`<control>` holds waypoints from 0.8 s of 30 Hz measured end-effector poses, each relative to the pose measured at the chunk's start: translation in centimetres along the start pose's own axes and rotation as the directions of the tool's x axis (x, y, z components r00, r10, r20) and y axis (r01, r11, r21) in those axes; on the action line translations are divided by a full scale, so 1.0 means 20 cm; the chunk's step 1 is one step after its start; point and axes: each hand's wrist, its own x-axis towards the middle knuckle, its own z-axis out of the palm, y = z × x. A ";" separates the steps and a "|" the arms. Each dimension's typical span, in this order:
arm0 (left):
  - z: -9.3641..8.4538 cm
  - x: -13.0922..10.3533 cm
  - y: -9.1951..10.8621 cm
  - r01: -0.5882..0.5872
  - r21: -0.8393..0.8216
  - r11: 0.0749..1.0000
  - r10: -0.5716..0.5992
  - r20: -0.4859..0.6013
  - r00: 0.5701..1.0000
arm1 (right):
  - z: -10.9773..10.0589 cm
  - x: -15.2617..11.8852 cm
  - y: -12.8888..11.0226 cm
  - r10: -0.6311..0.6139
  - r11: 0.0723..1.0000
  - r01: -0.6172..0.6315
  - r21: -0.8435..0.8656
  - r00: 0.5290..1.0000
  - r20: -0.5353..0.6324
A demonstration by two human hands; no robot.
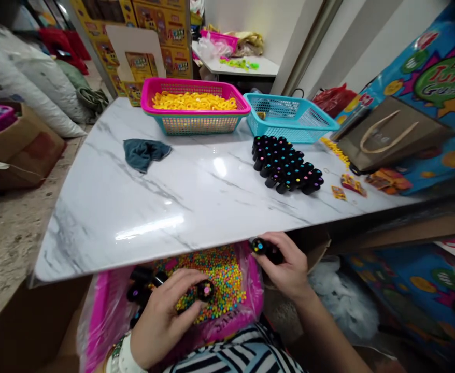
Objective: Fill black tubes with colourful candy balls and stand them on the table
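Observation:
My left hand (pixel 169 316) is closed around a small black tube (pixel 205 291) with colored beads at its open end. Below it a pink basin (pixel 251 305), lined with clear plastic, holds many small multicolored beads (pixel 223 280). Several more black tubes (pixel 136 292) lie at the basin's left side, partly hidden by that hand. Over the basin's right rim, my right hand (pixel 285 267) grips black tubes (pixel 258 245); at least two show, one with blue and yellow beads at its mouth. On the tabletop stands a cluster of black tubes (pixel 285 163) with beads in their ends.
The marble-patterned table (pixel 196 197) bears a dark cloth (pixel 145 154), a pink basket (pixel 147 101) of yellow rings, a blue basket (pixel 293 132), a brown paper bag (pixel 398 129) and small candy packets (pixel 352 184). White sacks (pixel 29 77) and a cardboard box (pixel 25 150) stand left.

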 end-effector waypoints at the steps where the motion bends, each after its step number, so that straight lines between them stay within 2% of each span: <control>1: 0.00 -0.01 -0.01 0.022 -0.003 1.000 -0.022 -0.001 1.000 | -0.01 0.00 0.00 0.007 1.000 -0.007 -0.018 1.000 -0.022; 4: 0.01 -0.04 -0.03 0.060 0.017 0.998 -0.059 -0.050 0.997 | -0.03 0.03 0.04 0.061 0.988 -0.090 -0.125 0.974 -0.217; 7: 0.01 -0.03 -0.03 0.063 0.021 0.998 -0.060 -0.106 0.993 | -0.09 0.13 0.17 0.097 0.936 -0.208 -0.283 0.928 -0.360; 11: -0.01 0.03 0.02 0.086 -0.036 0.996 -0.088 -0.077 0.993 | -0.19 0.30 0.33 0.134 0.845 -0.296 -0.445 0.924 -0.359; 13: -0.01 0.04 0.04 0.103 -0.076 0.992 -0.109 -0.079 0.991 | -0.20 0.31 0.34 0.119 0.824 -0.300 -0.480 0.921 -0.370; 15: 0.00 0.03 0.04 0.137 -0.112 0.984 -0.148 -0.095 0.984 | -0.17 0.26 0.28 0.058 0.833 -0.252 -0.493 0.925 -0.375; 17: 0.02 0.01 0.03 0.186 -0.142 0.972 -0.202 -0.105 0.974 | -0.10 0.14 0.15 0.026 0.897 -0.149 -0.416 0.957 -0.288; 18: 0.03 0.00 0.02 0.207 -0.155 0.966 -0.225 -0.110 0.968 | -0.05 0.07 0.08 0.038 0.948 -0.093 -0.304 0.983 -0.181; 19: 0.04 -0.02 0.02 0.221 -0.164 0.961 -0.241 -0.115 0.964 | 0.00 -0.01 0.00 0.057 0.988 -0.059 -0.144 0.998 -0.020; 20: 0.05 -0.02 0.03 0.224 -0.170 0.960 -0.246 -0.119 0.962 | 0.06 -0.09 -0.07 0.058 0.997 -0.064 0.033 0.984 0.166; 22: 0.08 -0.03 0.03 0.206 -0.173 0.963 -0.229 -0.125 0.965 | 0.20 -0.23 -0.18 0.024 0.927 -0.197 0.319 0.880 0.474; 23: 0.09 -0.04 0.03 0.187 -0.167 0.968 -0.208 -0.125 0.970 | 0.27 -0.27 -0.21 0.012 0.870 -0.281 0.405 0.834 0.552; 24: 0.10 -0.04 0.02 0.164 -0.157 0.974 -0.183 -0.121 0.976 | 0.32 -0.31 -0.22 0.016 0.823 -0.344 0.452 0.809 0.588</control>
